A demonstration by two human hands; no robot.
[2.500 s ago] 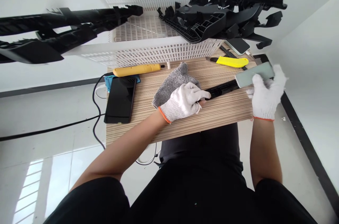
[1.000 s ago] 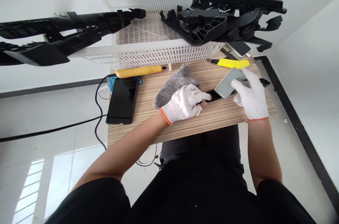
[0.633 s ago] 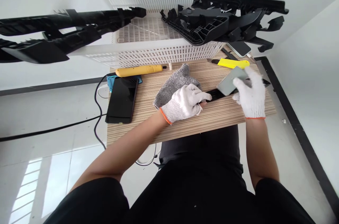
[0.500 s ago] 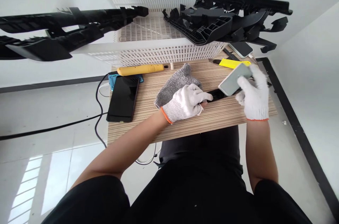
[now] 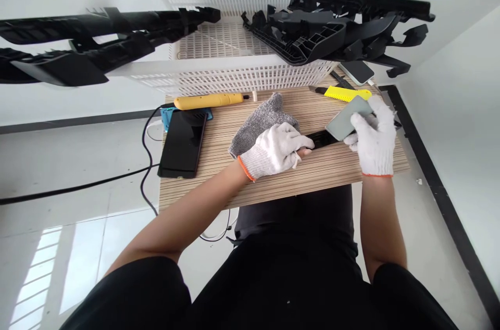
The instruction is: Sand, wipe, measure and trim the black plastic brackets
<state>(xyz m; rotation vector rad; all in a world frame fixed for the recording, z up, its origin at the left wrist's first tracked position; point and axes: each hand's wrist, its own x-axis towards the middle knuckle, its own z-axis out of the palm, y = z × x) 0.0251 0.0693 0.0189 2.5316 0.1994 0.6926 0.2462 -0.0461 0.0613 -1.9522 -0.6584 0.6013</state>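
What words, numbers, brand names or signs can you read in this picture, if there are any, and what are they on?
None: no word, number, brand or sign can be read.
White basket: faint marks on its inner wall, upper right, too blurred to read.
Pale green block in the right hand: no writing shows.
Yellow knife: no letters I can make out.
Black device: dark screen, no words showing.

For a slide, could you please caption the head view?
Gloved left hand on a black strip, right hand holding a grey slab.
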